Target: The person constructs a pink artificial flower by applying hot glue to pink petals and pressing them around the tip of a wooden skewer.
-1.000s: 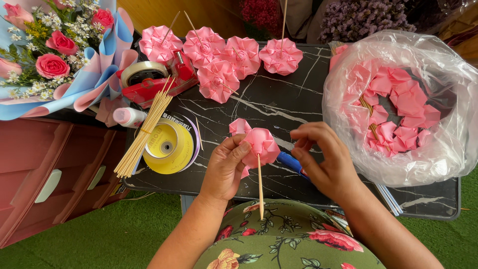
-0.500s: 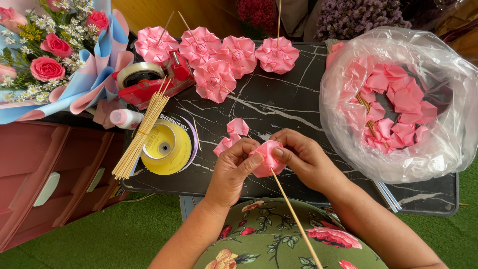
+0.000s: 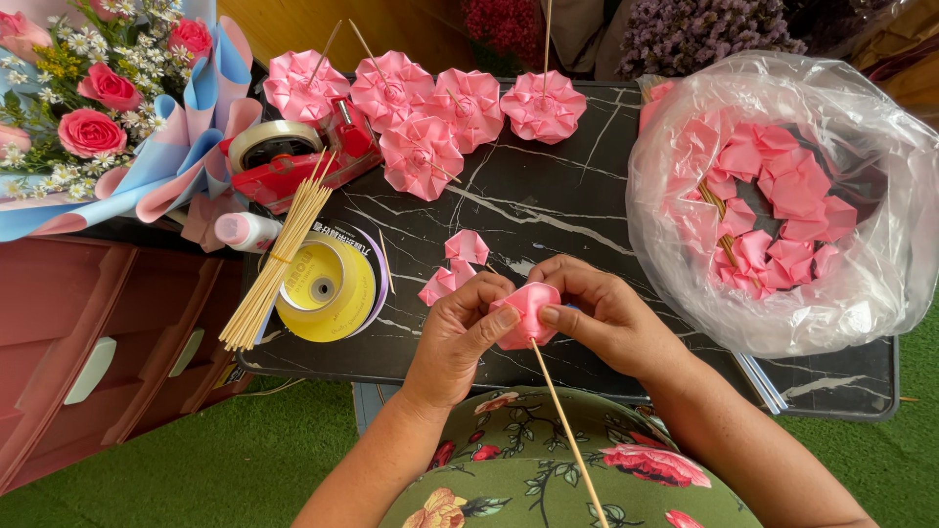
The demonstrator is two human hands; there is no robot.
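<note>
Both hands, left hand [image 3: 460,337] and right hand [image 3: 606,318], pinch one pink petal [image 3: 523,311] (skewered on a stick [image 3: 567,430]) above the counter [image 3: 548,210].

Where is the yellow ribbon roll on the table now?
In the head view, the yellow ribbon roll lies flat on the table's left part, under the bundle of wooden sticks, left of the left hand.

- You're looking at a small flower-craft workspace, likely a florist's or gift shop corner.
- The black marble-look desk [image 3: 548,196] carries finished pink paper flowers [image 3: 421,156] on sticks, a bundle of wooden skewers [image 3: 279,264] and a yellow ribbon spool [image 3: 328,288].
- A red tape dispenser [image 3: 293,156] sits nearby.
- A wrapped rose bouquet [image 3: 108,117] lies at your left (pink and blue paper).
- A clear plastic bag [image 3: 782,196] holds folded pink petals; green turf [image 3: 196,460] covers the floor.
</note>
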